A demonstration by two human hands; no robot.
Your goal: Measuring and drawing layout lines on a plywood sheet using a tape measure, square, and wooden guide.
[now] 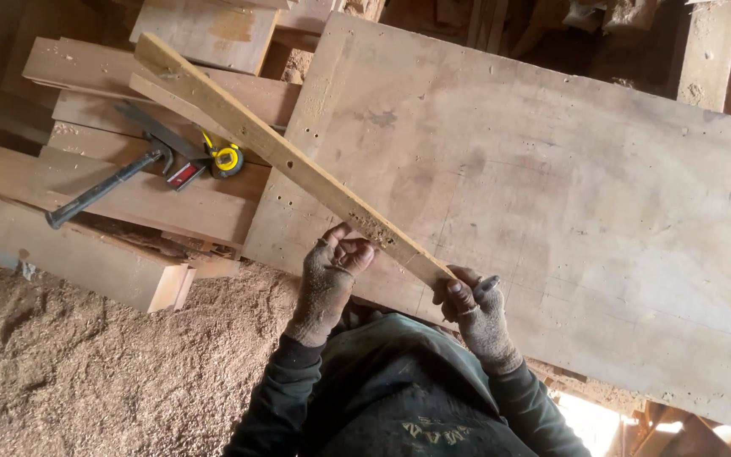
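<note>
- Both hands gloved in dusty knit: left hand (329, 275) at lower centre of the frame, fingers curled up under a long pale wooden slat (285, 156), thumb pressing its edge.
- Right hand (477, 311) just right of it, closed around the slat's near end, also pinching a dark pencil (486, 287) between the fingers.
- Slat running diagonally from lower centre to upper left, lying across the edge of a broad worn wooden board (552, 186) serving as counter.
- Stacked planks (129, 203) at left, carrying a black-handled claw hammer (107, 186) and a yellow tape measure (227, 158) beside a small red-and-black tool (184, 175).
- Sawdust-covered floor (86, 372) at lower left.
</note>
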